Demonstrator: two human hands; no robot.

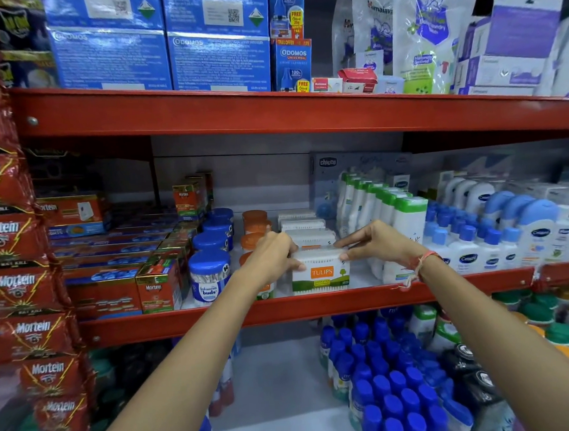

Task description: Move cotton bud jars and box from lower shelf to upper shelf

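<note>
A person reached with both bare arms into a red steel shop rack, hands set on either end of a white rectangular box of cotton buds (pixel 320 272) bearing an orange "TULIPS" label and a green landscape band. The left hand (pixel 272 257) cupped the box's left end, fingers curled over its top corner; the right hand (pixel 375 242), a red-and-white thread tied at its wrist, pinched the upper right corner between thumb and fingertips. The box stood upright at the front edge of the middle shelf (pixel 281 306), apparently not yet lifted, with more white boxes (pixel 302 226) queued behind it.

The two-handed hold seemed chosen to draw the box straight out of a tight row, hemmed in by orange-lidded jars (pixel 255 218) on one side and white bottles with green caps (pixel 406 233) on the other. Clear round jars of cotton buds with blue lids (pixel 210 273) stood in a line further left, untouched.

On the upper shelf (pixel 271 112), the likeliest landing spot looked to be the low stretch holding small red-and-white cartons (pixel 356 79), between tall blue boxes (pixel 219 59) and white pouches (pixel 431 33); room there appeared scarce.
</note>
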